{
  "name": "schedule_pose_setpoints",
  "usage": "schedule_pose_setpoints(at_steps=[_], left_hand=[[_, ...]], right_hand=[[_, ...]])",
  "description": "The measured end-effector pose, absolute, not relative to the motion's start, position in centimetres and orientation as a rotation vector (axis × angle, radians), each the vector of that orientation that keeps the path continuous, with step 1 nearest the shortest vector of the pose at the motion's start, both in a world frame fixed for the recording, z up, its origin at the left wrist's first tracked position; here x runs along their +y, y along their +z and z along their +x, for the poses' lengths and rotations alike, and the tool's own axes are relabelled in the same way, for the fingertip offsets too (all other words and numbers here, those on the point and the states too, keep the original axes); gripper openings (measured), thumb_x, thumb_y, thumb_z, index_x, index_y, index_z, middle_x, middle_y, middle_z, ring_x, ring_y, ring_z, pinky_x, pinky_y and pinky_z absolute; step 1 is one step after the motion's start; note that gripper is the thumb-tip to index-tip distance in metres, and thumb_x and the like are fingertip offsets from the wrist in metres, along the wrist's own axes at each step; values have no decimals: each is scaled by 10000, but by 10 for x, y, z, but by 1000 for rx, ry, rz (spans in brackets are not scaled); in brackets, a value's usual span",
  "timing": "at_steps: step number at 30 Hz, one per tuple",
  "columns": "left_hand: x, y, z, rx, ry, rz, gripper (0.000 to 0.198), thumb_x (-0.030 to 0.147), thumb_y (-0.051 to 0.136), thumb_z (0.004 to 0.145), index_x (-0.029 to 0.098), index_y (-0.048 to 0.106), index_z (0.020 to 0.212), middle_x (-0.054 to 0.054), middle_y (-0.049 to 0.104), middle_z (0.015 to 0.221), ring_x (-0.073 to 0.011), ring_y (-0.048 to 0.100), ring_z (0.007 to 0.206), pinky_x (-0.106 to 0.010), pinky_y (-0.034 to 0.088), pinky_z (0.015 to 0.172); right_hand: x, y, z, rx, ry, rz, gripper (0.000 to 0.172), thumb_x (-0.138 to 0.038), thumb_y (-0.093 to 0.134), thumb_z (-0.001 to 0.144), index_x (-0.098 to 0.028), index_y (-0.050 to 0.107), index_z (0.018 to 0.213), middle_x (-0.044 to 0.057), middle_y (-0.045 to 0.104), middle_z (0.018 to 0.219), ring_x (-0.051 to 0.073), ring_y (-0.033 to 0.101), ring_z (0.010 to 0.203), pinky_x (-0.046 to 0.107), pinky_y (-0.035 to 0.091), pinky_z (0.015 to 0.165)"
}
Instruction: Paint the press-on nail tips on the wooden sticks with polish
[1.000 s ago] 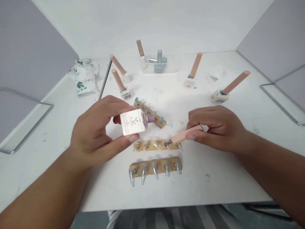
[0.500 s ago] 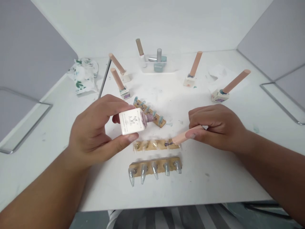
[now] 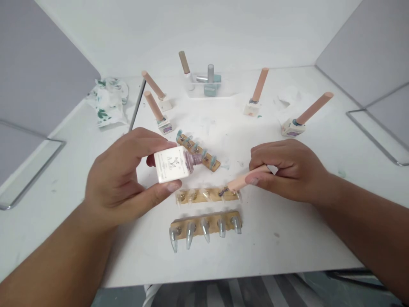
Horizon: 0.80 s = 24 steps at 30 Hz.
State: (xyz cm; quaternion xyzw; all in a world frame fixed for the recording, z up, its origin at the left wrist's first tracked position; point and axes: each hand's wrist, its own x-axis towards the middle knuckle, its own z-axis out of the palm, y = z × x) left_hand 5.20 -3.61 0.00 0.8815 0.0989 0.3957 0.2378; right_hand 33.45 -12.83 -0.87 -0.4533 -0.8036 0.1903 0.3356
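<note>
My left hand (image 3: 124, 175) grips a square white nail polish bottle (image 3: 172, 164), tipped on its side with its purple-smeared neck pointing right. Between the thumb and fingers of my right hand (image 3: 284, 170) is a nail polish brush (image 3: 246, 179) with a peach handle. Its purple-coated tip is over the middle wooden strip (image 3: 200, 196), which bears clear nail tips; whether it touches a tip I cannot tell. Nearer me lies another wooden strip (image 3: 198, 226) with silvery-clear nail tips (image 3: 205, 230). Behind, a slanted wooden strip (image 3: 200, 150) carries pale teal nail tips.
Peach-capped polish bottles stand at the back left (image 3: 165, 125) and back right (image 3: 293, 128). A clear tray (image 3: 191, 91) holds several more bottles. Crumpled, green-stained tissue (image 3: 110, 104) lies far left beside a dark rod (image 3: 137, 104). Grey panels (image 3: 32, 76) flank the white table (image 3: 287, 247).
The brush tip has shifted slightly left along the middle strip. My left hand still holds the bottle in about the same place. The whole view has moved a little.
</note>
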Motion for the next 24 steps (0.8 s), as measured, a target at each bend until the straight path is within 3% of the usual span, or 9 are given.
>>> schedule_pose_setpoints(at_steps=[17,24], left_hand=[[-34,-1,53,264,1099,2429,548,170,728,790,267,588,1311,-74,710,907,-223,576,781,-375,419,548],[-34,-2,53,239,1099,2445,573,145,733,785,267,584,1325,-72,708,926,-217,567,791,-372,399,578]], right_hand=[[-128,-11,339,-2155,457,-1082,172,-290,606,908,-175,569,786,-54,561,580,51,458,482,205,330,462],[-130,-11,340,-2153,473,-1022,89,-221,627,876,-193,552,836,-45,563,599,71,479,503,224,365,468]])
